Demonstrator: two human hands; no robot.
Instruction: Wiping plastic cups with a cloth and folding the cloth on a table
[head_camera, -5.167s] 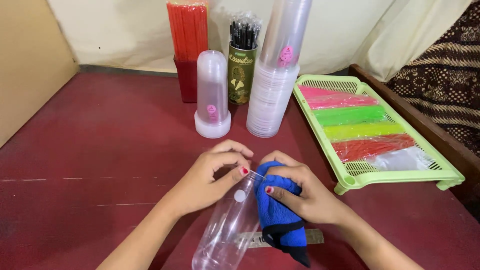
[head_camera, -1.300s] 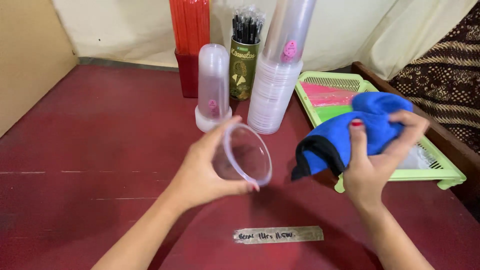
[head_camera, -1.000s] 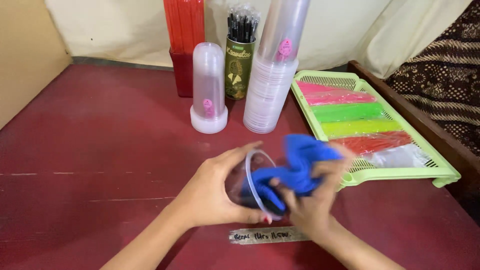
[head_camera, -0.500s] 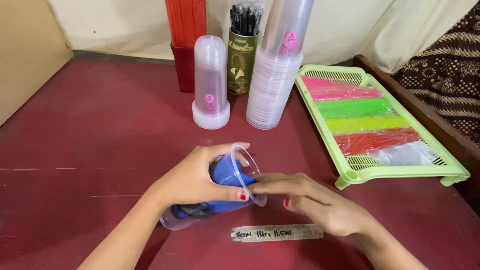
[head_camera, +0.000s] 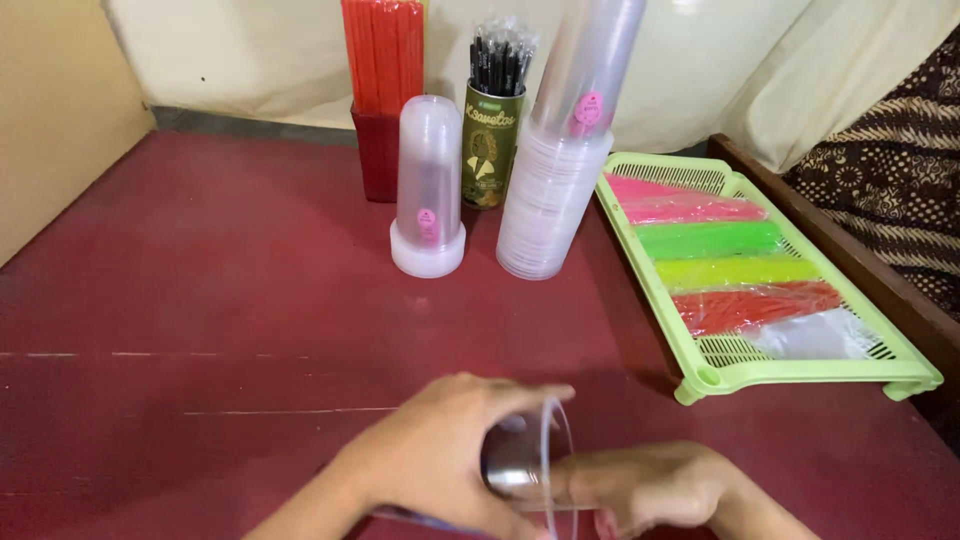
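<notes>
Clear plastic cup (head_camera: 540, 460) lies on its side low in the view, at about 6 o'clock, its rim facing the right hand (head_camera: 660, 490). The left hand (head_camera: 450, 460) wraps around the cup's body, fingers closed over it. The right hand sits at the cup's mouth, touching the rim; whether its fingers grasp anything I cannot tell.

The red table (head_camera: 200, 300) lies open from 9 to 11 o'clock, bounded by a beige wall panel (head_camera: 50, 120) at 10 o'clock. At 3 o'clock a dark wooden edge (head_camera: 860, 270) closes the right side.

A light green tray (head_camera: 720, 375) at 2 o'clock holds bundles in pink, green, yellow-green and red, plus a clear packet. At 12 o'clock stand a tall stack of clear cups (head_camera: 560, 170), a shorter upturned stack (head_camera: 428, 190), a green tin (head_camera: 492, 140) filled with black wrapped straws, and a red holder (head_camera: 382, 90) of red straws.
</notes>
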